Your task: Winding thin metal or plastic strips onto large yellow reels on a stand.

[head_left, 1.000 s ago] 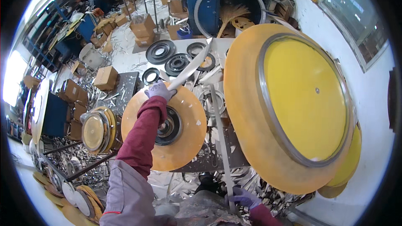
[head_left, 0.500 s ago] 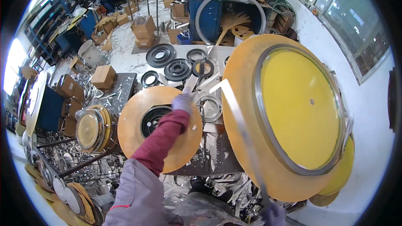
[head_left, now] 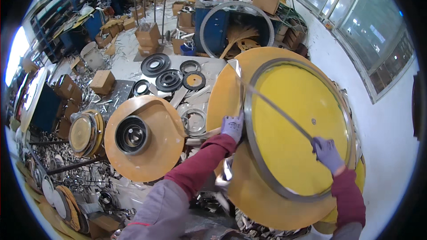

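My left hand (head_left: 232, 126), in a pale purple glove, is closed on a shiny metal strip (head_left: 242, 93) at the left side of a large yellow disc (head_left: 293, 115). A grey metal ring (head_left: 250, 151) borders this disc, which lies on a wider tan disc (head_left: 262, 204). My right hand (head_left: 328, 153), gloved alike, grips the strip's long straight length, which slants across the yellow face toward the upper left. The strip bends near its upper end. Below my left wrist hangs a crumpled shiny metal piece (head_left: 225, 173); its link to the strip is hidden.
A smaller tan disc (head_left: 120, 160) carrying a dark stepped round part (head_left: 132, 135) lies left. Several black rings (head_left: 155, 64) sit behind it. A large grey ring (head_left: 205, 22) leans on a blue cabinet (head_left: 216, 29). Metal scraps litter the floor; a window wall (head_left: 356, 62) bounds the right.
My left hand has gone from over the smaller tan disc rightward to the strip. My right hand has risen from the lower edge to above the yellow disc, swinging the strip across it.
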A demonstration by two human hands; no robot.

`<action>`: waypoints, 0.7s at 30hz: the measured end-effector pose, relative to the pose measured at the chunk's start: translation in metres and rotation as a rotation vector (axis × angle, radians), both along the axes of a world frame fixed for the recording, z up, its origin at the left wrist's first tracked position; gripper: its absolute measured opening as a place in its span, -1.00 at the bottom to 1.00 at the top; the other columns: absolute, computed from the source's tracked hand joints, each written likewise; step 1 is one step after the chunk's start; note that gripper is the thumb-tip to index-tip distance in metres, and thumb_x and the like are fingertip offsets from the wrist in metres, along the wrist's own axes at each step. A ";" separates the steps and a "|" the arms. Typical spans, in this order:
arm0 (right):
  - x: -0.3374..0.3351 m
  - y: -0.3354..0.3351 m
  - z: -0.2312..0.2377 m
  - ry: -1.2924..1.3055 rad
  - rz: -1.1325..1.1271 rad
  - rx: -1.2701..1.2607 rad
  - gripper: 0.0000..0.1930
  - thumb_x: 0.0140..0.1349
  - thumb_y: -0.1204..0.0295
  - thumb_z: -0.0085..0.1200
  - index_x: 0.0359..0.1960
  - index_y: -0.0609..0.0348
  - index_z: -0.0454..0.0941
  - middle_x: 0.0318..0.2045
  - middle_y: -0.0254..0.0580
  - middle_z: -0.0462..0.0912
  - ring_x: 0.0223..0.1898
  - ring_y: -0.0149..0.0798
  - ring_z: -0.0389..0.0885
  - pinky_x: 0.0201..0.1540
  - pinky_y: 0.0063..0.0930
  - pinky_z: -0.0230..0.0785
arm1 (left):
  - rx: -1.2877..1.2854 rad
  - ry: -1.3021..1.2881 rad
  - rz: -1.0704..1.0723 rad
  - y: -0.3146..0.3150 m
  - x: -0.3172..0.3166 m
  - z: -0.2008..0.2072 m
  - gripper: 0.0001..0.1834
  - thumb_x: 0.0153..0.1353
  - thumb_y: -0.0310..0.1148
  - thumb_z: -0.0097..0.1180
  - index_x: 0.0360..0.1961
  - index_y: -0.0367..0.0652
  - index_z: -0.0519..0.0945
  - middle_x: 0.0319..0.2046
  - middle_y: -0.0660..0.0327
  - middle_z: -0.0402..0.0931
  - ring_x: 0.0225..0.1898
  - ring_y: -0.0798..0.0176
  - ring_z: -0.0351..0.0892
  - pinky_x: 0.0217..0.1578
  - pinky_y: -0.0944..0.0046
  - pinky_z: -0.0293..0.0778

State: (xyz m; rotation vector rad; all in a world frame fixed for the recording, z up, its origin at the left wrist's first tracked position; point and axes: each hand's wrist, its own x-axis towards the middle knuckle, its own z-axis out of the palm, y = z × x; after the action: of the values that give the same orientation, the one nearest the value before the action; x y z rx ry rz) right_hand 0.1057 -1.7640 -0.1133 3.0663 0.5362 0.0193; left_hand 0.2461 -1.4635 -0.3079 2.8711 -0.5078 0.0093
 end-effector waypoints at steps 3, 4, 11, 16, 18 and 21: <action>0.101 -0.049 -0.050 -0.047 -0.192 0.120 -0.89 0.18 0.43 -0.11 -0.31 0.13 0.42 -0.48 0.00 0.51 -0.28 -0.02 0.46 -0.14 -0.22 0.27 | 0.114 -0.026 0.100 0.011 0.007 -0.001 -0.19 -0.04 -0.18 0.13 0.26 -0.11 0.12 0.01 0.10 0.37 0.04 0.06 0.36 0.10 -0.01 0.15; 0.132 -0.071 -0.066 -0.072 -0.224 0.158 -0.89 0.17 0.42 -0.11 -0.34 0.14 0.42 -0.46 0.02 0.51 -0.26 0.01 0.47 -0.12 -0.19 0.27 | 0.193 -0.121 0.151 0.013 0.010 -0.004 0.03 -0.20 -0.01 0.32 0.28 -0.12 0.09 0.10 0.09 0.27 0.15 0.03 0.25 0.18 -0.03 0.06; 0.223 -0.243 -0.167 -0.559 -0.214 0.134 -0.81 0.21 0.42 -0.20 -0.43 0.27 0.42 -0.69 -0.06 0.50 -0.79 -0.21 0.50 -0.78 -0.38 0.33 | 0.167 -0.071 0.240 0.019 -0.034 0.034 0.10 -0.34 0.12 0.36 0.21 -0.20 0.17 0.17 -0.06 0.14 0.23 -0.13 0.07 0.23 -0.08 -0.05; 0.185 -0.273 -0.156 -0.162 -0.777 0.739 -0.80 0.21 0.38 -0.19 -0.44 0.23 0.43 -0.81 -0.14 0.41 -0.87 -0.23 0.42 -0.86 -0.37 0.22 | 0.050 -0.046 0.122 0.018 -0.125 0.027 -0.05 -0.33 0.03 0.37 0.12 -0.18 0.29 0.07 -0.03 0.21 0.13 -0.12 0.15 0.17 -0.07 0.03; 0.160 -0.299 -0.162 -0.141 -0.833 0.827 -0.80 0.20 0.37 -0.18 -0.44 0.21 0.44 -0.83 -0.16 0.39 -0.89 -0.25 0.37 -0.87 -0.41 0.17 | -0.013 0.031 0.109 0.013 -0.162 0.023 -0.16 -0.26 0.00 0.35 0.09 -0.13 0.35 -0.02 0.01 0.27 0.06 -0.10 0.21 0.10 -0.06 0.11; 0.129 -0.322 -0.175 -0.134 -0.890 0.942 -0.81 0.19 0.35 -0.16 -0.46 0.18 0.44 -0.85 -0.19 0.36 -0.92 -0.31 0.29 -0.88 -0.46 0.08 | -0.043 0.157 0.132 0.006 -0.199 0.022 -0.28 -0.18 -0.02 0.30 0.03 -0.10 0.42 -0.11 0.05 0.32 -0.03 -0.05 0.26 0.01 -0.03 0.19</action>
State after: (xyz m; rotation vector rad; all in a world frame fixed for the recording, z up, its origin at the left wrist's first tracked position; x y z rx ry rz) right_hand 0.2345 -2.0857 -0.2879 3.7488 -1.1973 0.5927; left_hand 0.0475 -1.4580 -0.2857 2.8280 -0.2839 -0.1797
